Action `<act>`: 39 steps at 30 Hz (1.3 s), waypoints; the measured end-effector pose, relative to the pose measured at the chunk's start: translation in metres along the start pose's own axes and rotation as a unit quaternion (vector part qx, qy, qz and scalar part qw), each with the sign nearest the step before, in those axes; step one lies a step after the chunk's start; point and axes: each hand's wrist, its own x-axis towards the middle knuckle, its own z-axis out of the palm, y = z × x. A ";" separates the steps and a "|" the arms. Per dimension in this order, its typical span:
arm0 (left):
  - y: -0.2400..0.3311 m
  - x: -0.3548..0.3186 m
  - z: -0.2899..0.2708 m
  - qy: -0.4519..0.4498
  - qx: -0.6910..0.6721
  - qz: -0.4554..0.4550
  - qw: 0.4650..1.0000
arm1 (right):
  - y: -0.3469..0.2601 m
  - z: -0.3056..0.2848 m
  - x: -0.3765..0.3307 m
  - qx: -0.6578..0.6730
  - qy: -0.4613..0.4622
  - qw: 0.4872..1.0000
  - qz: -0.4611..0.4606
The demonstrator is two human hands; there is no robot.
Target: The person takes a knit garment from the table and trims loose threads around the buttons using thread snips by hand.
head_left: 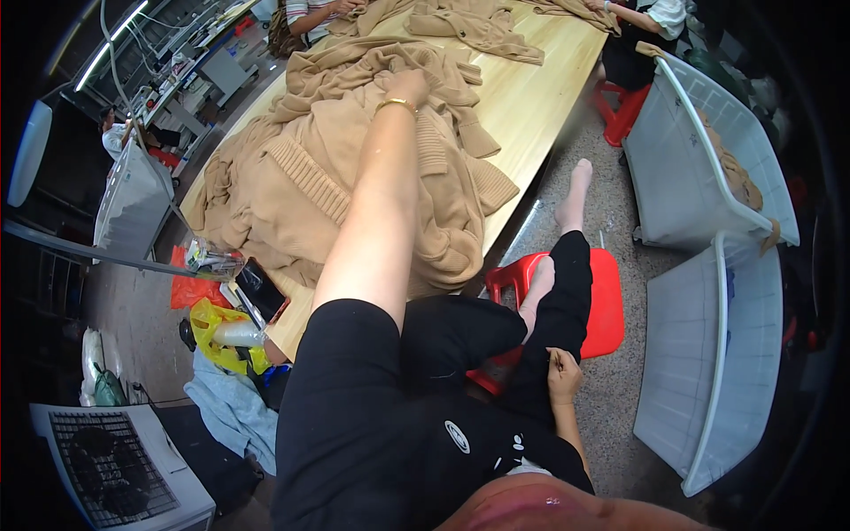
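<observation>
Across the wooden table (531, 97), tan sweaters (328, 150) lie heaped around the left hand (407, 87); the right hand (564, 376) curls well apart from them; whether either grips anything, I cannot tell.

The left hand (407, 88) has its fingertips obscured against tan knitwear (305, 208).

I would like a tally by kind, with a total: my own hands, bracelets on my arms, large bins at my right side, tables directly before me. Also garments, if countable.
Left bare hand and right bare hand: 2
Gold-coloured bracelet: 1
Large whitish plastic bins: 2
Pale wooden table: 1
Tan knit garments: overlapping, not countable, excluded
Total: 6
</observation>
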 end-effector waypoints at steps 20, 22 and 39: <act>-0.057 -0.125 -0.184 -0.025 -0.866 0.301 0.399 | 0.024 0.002 0.000 0.185 -0.056 0.978 0.075; -0.023 -0.234 -0.219 0.064 -0.822 0.324 0.465 | -0.001 -0.011 0.007 0.180 -0.071 0.972 0.132; -0.028 -0.421 -0.144 -0.087 -0.615 0.158 0.767 | -0.135 -0.006 0.054 0.345 -0.080 0.935 0.009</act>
